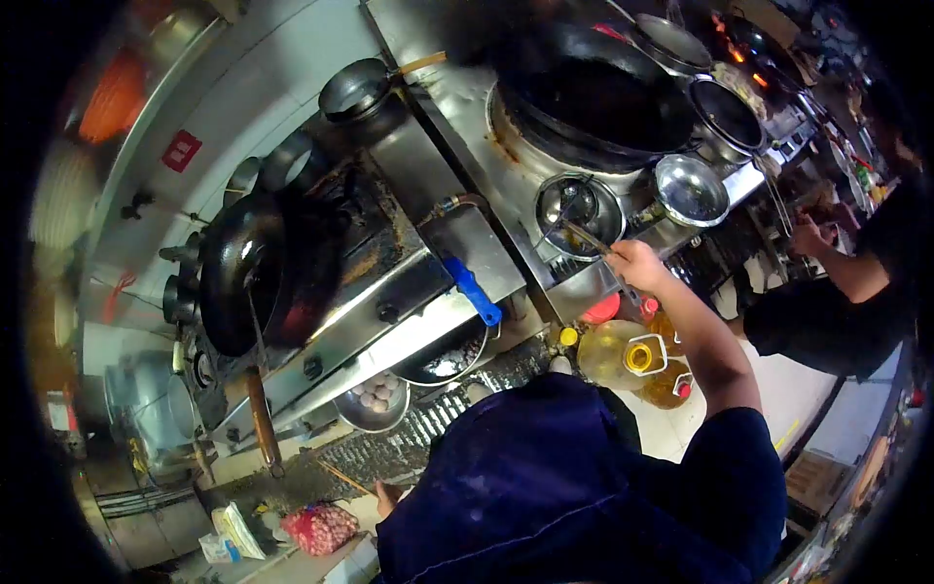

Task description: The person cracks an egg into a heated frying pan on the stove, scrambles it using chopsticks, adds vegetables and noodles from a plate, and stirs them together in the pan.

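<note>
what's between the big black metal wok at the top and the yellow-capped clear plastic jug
The head view shows a round shiny steel bowl, the right hand gripping a long-handled ladle, and a rounded red object.

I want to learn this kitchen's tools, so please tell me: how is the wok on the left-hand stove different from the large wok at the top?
A wooden-handled ladle rests in the left-hand wok; no tool shows in the top wok. The left-hand one shows bright glints inside, while the top one looks darker and duller. Both are round and blackened, and neither hand touches them.
</note>
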Motion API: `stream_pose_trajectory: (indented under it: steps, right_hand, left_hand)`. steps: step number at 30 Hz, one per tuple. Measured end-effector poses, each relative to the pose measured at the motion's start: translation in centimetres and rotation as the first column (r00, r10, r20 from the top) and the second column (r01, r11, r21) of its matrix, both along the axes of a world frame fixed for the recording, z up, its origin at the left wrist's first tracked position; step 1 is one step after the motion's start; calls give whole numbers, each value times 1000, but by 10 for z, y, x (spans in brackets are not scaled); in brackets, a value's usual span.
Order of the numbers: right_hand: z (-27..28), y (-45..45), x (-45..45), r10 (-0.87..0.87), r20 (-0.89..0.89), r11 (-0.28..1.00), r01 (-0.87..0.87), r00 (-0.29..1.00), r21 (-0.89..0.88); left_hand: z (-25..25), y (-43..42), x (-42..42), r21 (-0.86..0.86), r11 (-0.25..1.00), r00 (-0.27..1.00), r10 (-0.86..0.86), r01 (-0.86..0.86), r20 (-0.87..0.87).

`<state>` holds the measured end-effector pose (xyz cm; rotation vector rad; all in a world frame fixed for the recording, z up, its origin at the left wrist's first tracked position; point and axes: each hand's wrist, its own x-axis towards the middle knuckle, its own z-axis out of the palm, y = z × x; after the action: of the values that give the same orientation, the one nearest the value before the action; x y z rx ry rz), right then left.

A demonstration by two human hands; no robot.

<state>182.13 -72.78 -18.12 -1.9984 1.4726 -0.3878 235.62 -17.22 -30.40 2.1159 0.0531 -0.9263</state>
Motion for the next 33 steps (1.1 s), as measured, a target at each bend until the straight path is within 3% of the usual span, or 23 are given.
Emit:
stream_pose_trajectory:
  steps: [2, 5, 9, 12, 14, 15, 17, 18, 21, 22, 24, 26, 28, 29, 30, 31, 32, 33]
  right_hand:
    - [9, 3, 2, -189, 229, 920, 91, 955, 380]
    - [35, 8, 7, -370, 393, 824, 103, 842, 557]
    - [56, 13, 12, -340, 379, 790, 43, 861, 612]
    - [52, 33, 27, -515, 481, 652, -40, 710, 757]
    - [31, 46, 33, -557, 503, 520, -195, 662, 832]
    - [30, 60, 50, -665, 489, 487, -169, 564, 857]
    - [45, 78, 73, -755, 483, 364, -330, 443, 871]
    - [24, 76, 76, -723, 592, 286, -627, 355, 725]
    - [79, 76, 105, -668, 726, 295, -837, 163, 460]
    - [99, 74, 108, -584, 780, 413, -745, 224, 523]
    - [130, 57, 107, -407, 779, 635, -465, 477, 617]
    - [142, 27, 96, -317, 732, 744, -320, 603, 586]
    - [166, 7, 81, -387, 729, 778, -224, 564, 587]
    - [176, -8, 70, -355, 738, 843, -145, 574, 518]
    - [183, -24, 57, -308, 755, 905, -66, 579, 420]
    - [195, -39, 42, -368, 720, 906, 50, 588, 421]
    - [200, -58, 23, -350, 727, 926, 99, 591, 365]
    - [201, -76, 7, -351, 711, 935, 185, 609, 303]
  left_hand:
    - [0, 5, -6, 14, 1000, 1000, 4, -4, -3]
    - [-2, 8, -15, 13, 1000, 1000, 9, -9, -1]
    - [-10, 11, -23, -1, 1000, 1000, 12, -12, 4]
    - [-17, 11, -32, -19, 1000, 1000, 18, -18, 7]
    - [-24, 10, -39, -22, 1000, 1000, 16, -16, 8]
    - [-26, 7, -44, -25, 1000, 1000, 12, -12, 8]
    - [-32, 8, -54, -30, 999, 1000, 20, -19, 19]
    - [-30, 11, -61, -30, 999, 999, 31, -30, 32]
    - [-30, 17, -77, -12, 999, 996, 38, -37, 86]
    - [-28, 16, -80, -3, 1000, 994, 31, -31, 108]
    - [-26, 15, -81, 12, 1000, 985, -1, -1, 174]
    - [-25, 16, -78, 81, 992, 950, -114, 94, 291]
    - [-22, 17, -75, 259, 906, 792, -419, 334, 445]
    - [-26, 8, -75, -7, 999, 976, -46, 49, 214]
    - [-39, 4, -73, -183, 910, 927, 372, -373, -38]
    - [-42, 6, -74, -276, 900, 942, 321, -337, -103]
    - [-45, -1, -88, -403, 826, 907, 420, -395, -26]
    - [-44, -1, -94, -367, 836, 902, 431, -408, -21]
